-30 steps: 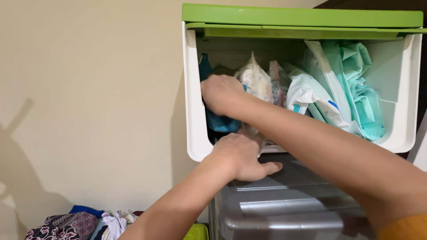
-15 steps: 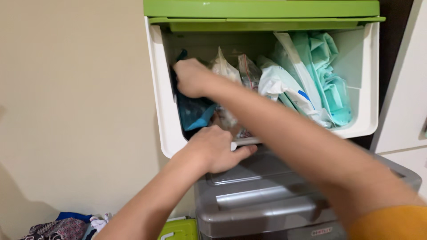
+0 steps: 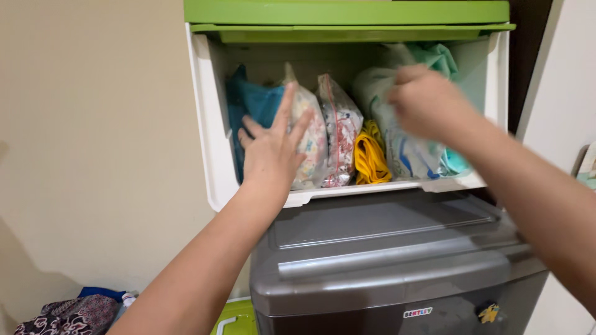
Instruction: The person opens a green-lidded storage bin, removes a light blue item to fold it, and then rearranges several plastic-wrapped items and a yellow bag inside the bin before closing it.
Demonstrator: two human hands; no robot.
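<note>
I see my left hand (image 3: 271, 152) spread flat, fingers splayed wide, pressed against the front of the things standing in the open white drawer (image 3: 205, 124). The palm lies over the edge of a teal cloth bundle (image 3: 251, 102) and the fingertips reach onto a clear plastic bag with small printed pieces inside (image 3: 308, 149) — it grips nothing, it only pushes against them. Just right of that bag stands a second clear zip bag (image 3: 339, 133), upright, with a red line down its middle. Beside it, lower in the drawer, is a yellow folded cloth (image 3: 370, 155), touching the zip bag on one side and a white plastic package (image 3: 397, 146) on the other.

My right hand (image 3: 428, 102) is at the right part of the drawer, knuckles toward me, curled over the top of the white package and the mint-green fabric (image 3: 437, 59) behind it. It is blurred, and I cannot tell whether the fingers have closed on anything or merely rest there.

The drawer sits under a green lid (image 3: 347, 12) and hangs out above a grey storage box (image 3: 385, 260) with a flat lid. Against the beige wall (image 3: 93, 124), down at the lower left, lies a heap of patterned clothes (image 3: 68, 313), and a bit of a lime-green container (image 3: 233, 319) shows beside the grey box — well apart from both hands.
</note>
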